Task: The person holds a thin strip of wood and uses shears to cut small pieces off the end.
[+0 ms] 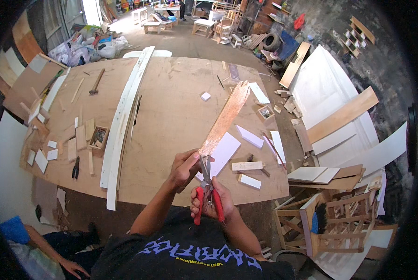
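Observation:
My left hand is closed on the near end of a narrow wooden board. The board has a rough, splintered face and points away from me, tilted up to the right. My right hand grips pliers with red handles and long tapered jaws. Their tips touch or nearly touch the board's near end, beside my left fingers; the exact contact is too small to make out. A white panel lies on the table beneath the board.
The large plywood table carries long white strips, a hammer, black-handled pliers, a box of hardware and a second hammer by white offcuts. Wooden frames stand at the right. Another person's hand shows lower left.

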{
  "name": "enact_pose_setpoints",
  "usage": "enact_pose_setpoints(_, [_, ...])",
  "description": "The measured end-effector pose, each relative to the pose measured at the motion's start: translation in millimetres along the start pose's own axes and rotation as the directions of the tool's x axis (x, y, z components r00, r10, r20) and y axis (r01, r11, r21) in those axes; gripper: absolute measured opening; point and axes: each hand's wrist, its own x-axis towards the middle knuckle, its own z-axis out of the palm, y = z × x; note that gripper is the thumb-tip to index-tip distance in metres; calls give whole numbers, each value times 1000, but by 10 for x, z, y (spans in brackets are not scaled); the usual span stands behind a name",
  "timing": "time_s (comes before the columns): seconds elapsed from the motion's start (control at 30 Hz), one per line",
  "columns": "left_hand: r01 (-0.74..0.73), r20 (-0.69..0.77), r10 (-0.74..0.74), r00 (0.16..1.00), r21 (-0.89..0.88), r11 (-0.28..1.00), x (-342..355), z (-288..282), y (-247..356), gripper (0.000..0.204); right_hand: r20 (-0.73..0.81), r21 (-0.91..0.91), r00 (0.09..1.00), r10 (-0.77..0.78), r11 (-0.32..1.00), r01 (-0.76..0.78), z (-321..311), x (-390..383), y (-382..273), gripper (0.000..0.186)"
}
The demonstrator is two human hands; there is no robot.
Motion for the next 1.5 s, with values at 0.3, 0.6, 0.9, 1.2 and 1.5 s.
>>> enact_pose_setpoints(0.3, [32,-11,-31,999,54,998,312,360,-347,41,-99,5,995,9,1000,-9,65,-349,-425,75])
enact_pose_setpoints(0.6, [25,-160,-16,987,54,998,510,759,-665,44,-99,65,985,138,989,-132,-271,-727,-777,69])
enact_pose_setpoints(0.9, [52,-415,100,904,340,939,583,842,-679,45,-21,-34,999,-24,999,24,-653,-767,-1089,62])
enact_pose_setpoints(1.2, [85,-486,156,860,438,895,345,853,-271,45,-93,-514,990,106,847,-138,-581,-499,-1412,51])
enact_pose_setpoints(1.5, [101,-180,91,979,829,550,160,-124,436,44,-180,-569,905,386,709,-416,-149,183,-1277,66])
